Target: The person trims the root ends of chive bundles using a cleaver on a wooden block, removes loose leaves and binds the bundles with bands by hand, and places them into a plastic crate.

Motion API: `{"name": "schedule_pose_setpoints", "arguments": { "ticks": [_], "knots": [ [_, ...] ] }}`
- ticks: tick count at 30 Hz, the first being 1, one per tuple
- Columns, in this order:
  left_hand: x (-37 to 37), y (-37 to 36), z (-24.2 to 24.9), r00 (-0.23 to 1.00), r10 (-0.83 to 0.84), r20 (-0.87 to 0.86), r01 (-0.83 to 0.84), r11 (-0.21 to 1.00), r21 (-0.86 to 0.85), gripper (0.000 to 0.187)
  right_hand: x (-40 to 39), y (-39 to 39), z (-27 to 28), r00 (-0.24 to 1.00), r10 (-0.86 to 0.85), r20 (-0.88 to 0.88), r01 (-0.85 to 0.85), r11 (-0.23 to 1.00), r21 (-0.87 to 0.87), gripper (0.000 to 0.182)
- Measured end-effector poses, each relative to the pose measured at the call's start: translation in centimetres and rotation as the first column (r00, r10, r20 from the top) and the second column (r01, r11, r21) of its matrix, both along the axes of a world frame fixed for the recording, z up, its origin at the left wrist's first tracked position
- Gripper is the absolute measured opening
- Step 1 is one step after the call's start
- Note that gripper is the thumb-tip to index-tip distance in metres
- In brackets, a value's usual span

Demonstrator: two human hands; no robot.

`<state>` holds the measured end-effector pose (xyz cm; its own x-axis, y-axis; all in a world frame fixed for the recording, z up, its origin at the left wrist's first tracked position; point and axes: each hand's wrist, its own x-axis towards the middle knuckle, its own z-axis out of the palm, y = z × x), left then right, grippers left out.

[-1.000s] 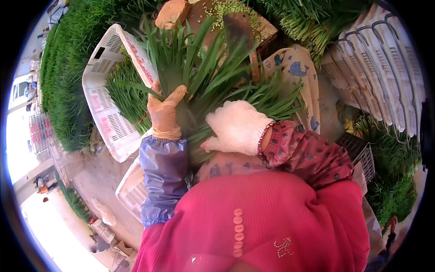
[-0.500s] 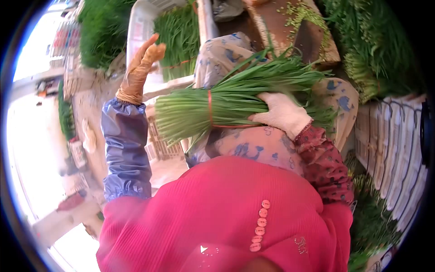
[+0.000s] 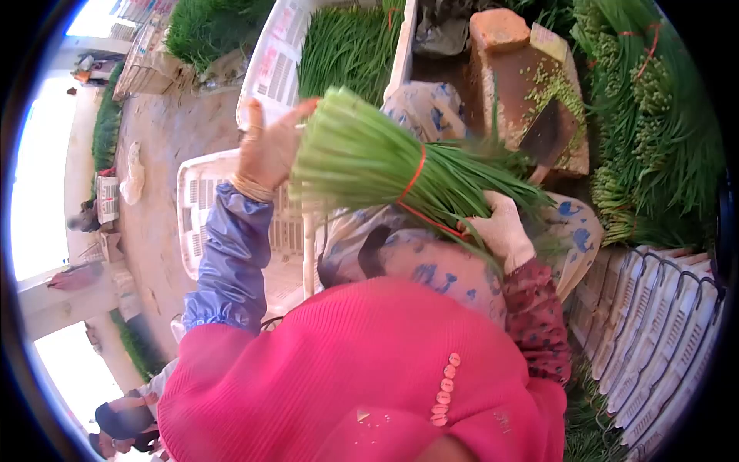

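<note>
The left hand (image 3: 268, 150) is raised beside the pale cut ends of the bunch (image 3: 362, 146), palm turned toward them, thumb and fingers spread; whether it touches the stalks I cannot tell. The right hand (image 3: 500, 231) sits lower, at the leafy end, thumb and fingers closed around the leaves. The bunch lies aslant between the hands, above the lap, cut ends higher.

The left glove is thin, tan and wrinkled, the right one white and knitted. The stalks are slim, smooth and green, packed into a round sheaf by one stretchy red band (image 3: 416, 175).

Two white slotted plastic crates stand to the left: one (image 3: 265, 73) holds greens, the other (image 3: 206, 165) is nearer the body. Ahead are one rough orange brick (image 3: 499, 29) and one dark, flat blade (image 3: 548, 131) among green bits.
</note>
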<state>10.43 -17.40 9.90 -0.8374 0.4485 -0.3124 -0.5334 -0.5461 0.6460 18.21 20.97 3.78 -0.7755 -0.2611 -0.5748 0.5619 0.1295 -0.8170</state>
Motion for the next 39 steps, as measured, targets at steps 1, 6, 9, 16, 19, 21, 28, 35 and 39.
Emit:
{"name": "schedule_pose_setpoints", "arguments": {
  "ticks": [1, 6, 9, 16, 19, 21, 28, 35, 39],
  "knots": [
    [-1.0, 0.8, 1.4, 1.0, -0.005, -0.025, 0.005, 1.0, 0.014, 0.111, 0.0, 0.2, 0.2, 0.996, -0.051, -0.069, 0.047, 0.998, -0.051, 0.035],
    [-4.8, 5.2, 0.6, 0.739, -0.005, -0.674, -0.212, 0.948, -0.239, 0.125, -0.4, -1.8, 3.8, 0.881, -0.447, -0.153, 0.399, 0.878, -0.264, 0.035],
    [-4.8, 10.9, -2.3, 0.678, -0.051, -0.734, -0.083, 0.986, -0.145, 0.119, 0.0, -1.8, 3.5, 0.872, -0.37, -0.321, 0.367, 0.927, -0.07, 0.042],
    [-5.7, 16.8, -5.4, 0.96, 0.241, -0.142, -0.199, 0.946, 0.257, 0.082, 2.4, -2.6, 8.0, 0.788, 0.497, -0.364, -0.075, 0.663, 0.745, 0.087],
    [-5.4, 16.6, -6.2, 0.944, 0.262, -0.198, -0.196, 0.934, 0.299, 0.079, 4.9, 2.2, 12.8, 0.798, 0.522, -0.301, -0.32, 0.79, 0.523, 0.066],
    [-5.6, 15.8, -6.8, 0.936, 0.275, -0.218, -0.208, 0.936, 0.285, 0.083, 5.5, 7.8, 16.9, 0.846, 0.434, -0.309, -0.412, 0.901, 0.138, 0.044],
    [-6.0, 16.5, -8.2, 0.94, 0.097, -0.328, 0.017, 0.945, 0.328, 0.105, -3.3, 4.7, 13.7, 0.431, 0.097, -0.897, 0.308, 0.919, 0.247, 0.046],
    [-4.9, 18.4, -4.8, 0.916, -0.033, -0.4, 0.205, 0.895, 0.396, 0.111, -8.2, 3.7, 11.5, 0.252, -0.031, -0.967, 0.217, 0.976, 0.025, 0.026],
    [-5.5, 19.3, -5.9, 0.89, -0.097, -0.447, 0.341, 0.791, 0.508, 0.079, -9.8, 3.1, 13.9, 0.229, -0.143, -0.963, 0.586, 0.81, 0.019, 0.007]
  ]
}}
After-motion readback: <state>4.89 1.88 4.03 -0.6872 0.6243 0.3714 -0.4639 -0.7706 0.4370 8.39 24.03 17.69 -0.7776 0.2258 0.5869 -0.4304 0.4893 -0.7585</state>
